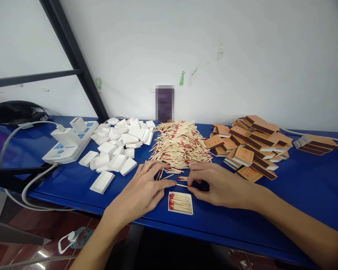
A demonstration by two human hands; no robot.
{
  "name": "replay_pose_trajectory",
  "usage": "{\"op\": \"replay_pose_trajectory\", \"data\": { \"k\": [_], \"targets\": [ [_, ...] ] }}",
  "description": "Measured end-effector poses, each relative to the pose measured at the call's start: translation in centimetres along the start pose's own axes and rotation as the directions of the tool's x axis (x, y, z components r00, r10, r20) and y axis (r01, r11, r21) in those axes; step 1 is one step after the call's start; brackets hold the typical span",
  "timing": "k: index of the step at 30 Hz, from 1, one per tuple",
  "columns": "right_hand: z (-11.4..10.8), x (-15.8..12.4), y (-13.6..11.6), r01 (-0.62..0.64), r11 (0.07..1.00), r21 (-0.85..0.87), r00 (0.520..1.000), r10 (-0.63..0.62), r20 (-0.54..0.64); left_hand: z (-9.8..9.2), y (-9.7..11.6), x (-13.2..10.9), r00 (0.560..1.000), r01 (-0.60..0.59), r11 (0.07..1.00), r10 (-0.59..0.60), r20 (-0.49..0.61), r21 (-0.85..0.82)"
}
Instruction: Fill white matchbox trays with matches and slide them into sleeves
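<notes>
A small white matchbox tray (169, 209) lies near the front edge of the blue table, holding a layer of matches (181, 203) with red heads to the left. Just behind it, a single match (181, 185) spans the gap between my hands. My right hand (214, 183) pinches its right end between thumb and fingers. With fingers spread, my left hand (149, 183) rests low on the table, its index fingertip touching or close to the match's left end. A few more matches (182, 178) lie between the hands, in front of a big match pile (180, 144).
Empty white trays (116, 140) are heaped at left, beside a power strip (70, 144) with cables. Orange-brown matchbox sleeves (250, 140) are piled at right, with several more sleeves (317, 144) farther right. A pixelated dark object (165, 103) leans against the wall. A black frame post (79, 60) stands left.
</notes>
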State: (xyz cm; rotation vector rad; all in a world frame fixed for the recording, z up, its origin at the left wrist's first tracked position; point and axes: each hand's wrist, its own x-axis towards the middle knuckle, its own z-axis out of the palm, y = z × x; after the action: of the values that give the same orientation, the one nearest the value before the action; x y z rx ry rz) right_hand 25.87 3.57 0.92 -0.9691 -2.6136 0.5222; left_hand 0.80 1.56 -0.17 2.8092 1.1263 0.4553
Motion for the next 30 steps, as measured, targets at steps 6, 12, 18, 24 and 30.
{"op": "replay_pose_trajectory", "data": {
  "k": [6, 12, 18, 24, 30],
  "targets": [
    [0.4, 0.1, 0.0, -0.003, 0.997, -0.075, 0.997, -0.002, -0.073, 0.2, -0.1, 0.0, 1.0, 0.003, 1.0, -0.003, 0.0, 0.0],
    [0.8, 0.2, -0.2, -0.022, 0.995, 0.094, 0.972, 0.043, -0.229, 0.0, 0.1, 0.1, 1.0, -0.018, 1.0, 0.018, 0.001, -0.009],
    [1.1, 0.2, -0.7, -0.066, 0.937, 0.342, 0.963, 0.15, -0.224, 0.0, 0.3, 0.1, 0.999, -0.015, 1.0, 0.015, -0.029, 0.009],
    [0.4, 0.2, -0.7, -0.055, 0.946, 0.32, 0.928, 0.167, -0.333, 0.4, 0.3, 0.2, 0.975, 0.156, 0.988, -0.152, -0.163, 0.011],
    [0.5, -0.2, -0.3, 0.036, 0.999, 0.024, 0.908, -0.023, -0.419, 0.6, 0.3, 0.4, 0.956, 0.243, 0.969, -0.233, -0.179, 0.035]
  ]
}}
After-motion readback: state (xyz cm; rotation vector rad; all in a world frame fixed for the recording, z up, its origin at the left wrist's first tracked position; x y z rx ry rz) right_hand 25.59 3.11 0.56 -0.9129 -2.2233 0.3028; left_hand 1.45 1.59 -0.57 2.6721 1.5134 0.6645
